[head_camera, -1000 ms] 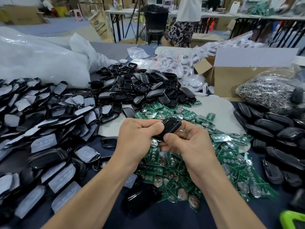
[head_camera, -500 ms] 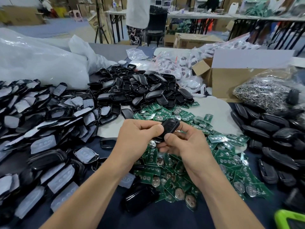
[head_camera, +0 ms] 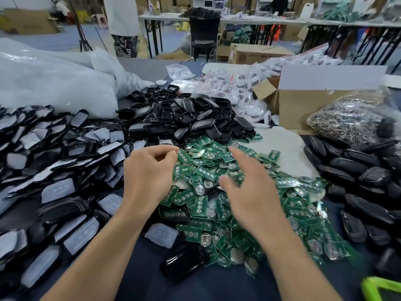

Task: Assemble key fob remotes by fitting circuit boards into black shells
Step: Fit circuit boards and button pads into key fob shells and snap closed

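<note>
Both hands have drawn apart and no longer hold the piece they pressed together a moment ago; where it went cannot be told. The left hand hovers at the edge of the green circuit boards, fingers loosely curled, thumb near forefinger, nothing visible in it. The right hand, smeared by motion, is spread wide above the boards and holds nothing. The black shells are heaped behind the boards, and a lone shell lies at the front. The dark fobs at right blur together. A green object is cut off at the corner.
</note>
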Demonstrator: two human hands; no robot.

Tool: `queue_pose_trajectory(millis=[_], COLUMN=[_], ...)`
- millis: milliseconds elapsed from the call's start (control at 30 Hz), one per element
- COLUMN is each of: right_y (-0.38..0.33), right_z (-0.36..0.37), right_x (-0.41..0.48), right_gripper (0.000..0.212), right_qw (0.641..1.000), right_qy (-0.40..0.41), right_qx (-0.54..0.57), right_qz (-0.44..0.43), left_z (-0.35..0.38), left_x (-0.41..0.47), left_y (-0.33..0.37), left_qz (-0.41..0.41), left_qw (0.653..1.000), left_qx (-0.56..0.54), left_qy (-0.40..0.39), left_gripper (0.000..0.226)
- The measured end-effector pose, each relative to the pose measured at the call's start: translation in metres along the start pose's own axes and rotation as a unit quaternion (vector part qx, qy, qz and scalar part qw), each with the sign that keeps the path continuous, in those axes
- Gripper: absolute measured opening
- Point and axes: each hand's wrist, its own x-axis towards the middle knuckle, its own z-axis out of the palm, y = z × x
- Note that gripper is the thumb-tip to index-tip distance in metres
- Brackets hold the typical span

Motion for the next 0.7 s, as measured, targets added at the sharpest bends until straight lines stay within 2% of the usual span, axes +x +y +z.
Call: queue_pose_trajectory(millis=[100, 167, 300, 367, 467, 533, 600, 700], right_y=[0.003, 0.004, 0.006, 0.004, -0.001, -0.003, -0.003, -0.004], right_z=[0.016, 0.016, 0.014, 0.016, 0.022, 0.024, 0.025, 0.023], right_x=[0.001, 0.001, 0.001, -0.001, -0.006, -0.006, -0.006, -0.006], right_gripper=[0.051, 0.042, 0.024, 0.031, 0.054, 0.049, 0.038, 0.024], right_qw=[0.989, 0.99, 0.995, 0.997, 0.994, 0.991, 0.993, 0.997], right_qy=[-0.083, -0.084, -0.042, -0.031, -0.078, -0.081, -0.042, 0.01], right_qx=[-0.119, -0.108, -0.074, -0.052, -0.056, -0.078, -0.077, -0.014], right_qz=[-0.033, -0.034, -0.047, -0.047, -0.06, -0.073, -0.081, -0.076], left_z=[-0.009, -0.01, -0.002, 0.005, 0.007, 0.007, 0.006, 0.005], left_x=[0.009, 0.019, 0.026, 0.027, 0.029, 0.029, 0.027, 0.029], left_y=[-0.008, -0.016, -0.024, -0.028, -0.032, -0.034, -0.034, -0.036], left_qz=[0.058, 0.077, 0.135, 0.144, 0.138, 0.148, 0.164, 0.174], left_qw=[0.991, 0.98, 0.953, 0.941, 0.918, 0.914, 0.915, 0.907], left_qx=[0.12, 0.185, 0.253, 0.267, 0.313, 0.329, 0.338, 0.364], left_qy=[0.019, 0.002, -0.098, -0.15, -0.201, -0.187, -0.15, -0.123], left_gripper=[0.027, 0.04, 0.066, 0.066, 0.059, 0.058, 0.059, 0.058])
